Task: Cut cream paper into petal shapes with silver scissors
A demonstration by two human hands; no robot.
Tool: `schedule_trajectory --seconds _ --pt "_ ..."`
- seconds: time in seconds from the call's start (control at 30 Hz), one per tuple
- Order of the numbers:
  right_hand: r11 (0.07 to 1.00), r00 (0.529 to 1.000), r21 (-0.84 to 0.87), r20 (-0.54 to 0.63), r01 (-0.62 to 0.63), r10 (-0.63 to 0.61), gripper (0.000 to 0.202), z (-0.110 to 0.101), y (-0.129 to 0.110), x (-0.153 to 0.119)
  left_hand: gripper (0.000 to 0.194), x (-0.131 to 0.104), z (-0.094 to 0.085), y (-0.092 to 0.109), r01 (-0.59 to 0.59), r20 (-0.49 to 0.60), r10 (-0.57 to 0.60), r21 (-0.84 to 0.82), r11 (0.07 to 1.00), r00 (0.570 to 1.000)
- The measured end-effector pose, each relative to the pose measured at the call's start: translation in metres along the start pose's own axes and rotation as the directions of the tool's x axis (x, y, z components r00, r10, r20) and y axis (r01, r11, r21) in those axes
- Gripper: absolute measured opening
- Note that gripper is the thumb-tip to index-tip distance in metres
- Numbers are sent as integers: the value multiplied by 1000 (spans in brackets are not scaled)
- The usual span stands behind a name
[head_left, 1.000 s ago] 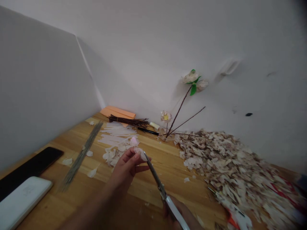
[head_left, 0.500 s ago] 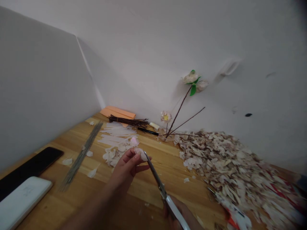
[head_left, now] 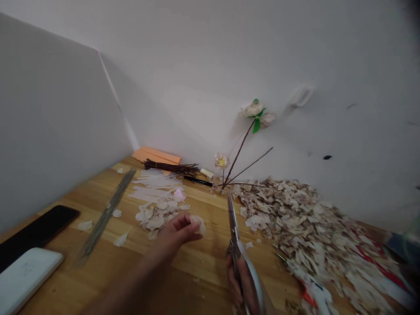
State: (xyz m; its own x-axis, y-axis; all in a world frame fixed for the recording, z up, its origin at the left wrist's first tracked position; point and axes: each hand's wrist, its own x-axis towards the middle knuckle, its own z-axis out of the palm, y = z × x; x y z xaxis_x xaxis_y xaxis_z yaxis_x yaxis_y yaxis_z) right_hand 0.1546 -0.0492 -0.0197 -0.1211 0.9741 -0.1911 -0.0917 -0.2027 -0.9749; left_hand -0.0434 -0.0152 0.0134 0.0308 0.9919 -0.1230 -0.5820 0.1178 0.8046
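Observation:
My left hand [head_left: 180,231] pinches a pale, thin petal [head_left: 198,224] between thumb and fingers, just above the wooden table. In my right hand [head_left: 241,280] is a pair of scissors [head_left: 233,223] with white handles, their blades pointing up and away from me. The blades stand to the right of the petal, apart from it. Beyond my left hand lies a small pile of loose whitish petals [head_left: 155,217], with one pink piece [head_left: 179,194] at its back edge.
A large heap of dried petals [head_left: 305,218] covers the right side, with a glue gun [head_left: 316,291] in front. Flowers on stems [head_left: 241,148] stand at the wall. Thin wires [head_left: 108,214], a phone [head_left: 42,232] and a white block [head_left: 29,278] lie left. Brown twigs [head_left: 170,168] lie behind.
The scissors have come away from the petal, moving right and turning more upright. My left hand still holds the petal, a little lower. The whole view has shifted slightly.

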Motion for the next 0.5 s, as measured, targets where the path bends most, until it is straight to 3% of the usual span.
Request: schedule_trajectory --seconds 0.13,0.27,0.5 --pt "990 997 136 -61 43 -35 37 9 3 9 27 -8 8 -28 68 155 -90 139 988 984" --pt "915 986 393 -166 87 -23 53 15 0 14 28 -15 15 -54 120 224 -150 142 983 963" --pt "920 991 388 -131 60 -10 60 14 7 23 30 -13 14 -60 79 221 -124 201 976 967"
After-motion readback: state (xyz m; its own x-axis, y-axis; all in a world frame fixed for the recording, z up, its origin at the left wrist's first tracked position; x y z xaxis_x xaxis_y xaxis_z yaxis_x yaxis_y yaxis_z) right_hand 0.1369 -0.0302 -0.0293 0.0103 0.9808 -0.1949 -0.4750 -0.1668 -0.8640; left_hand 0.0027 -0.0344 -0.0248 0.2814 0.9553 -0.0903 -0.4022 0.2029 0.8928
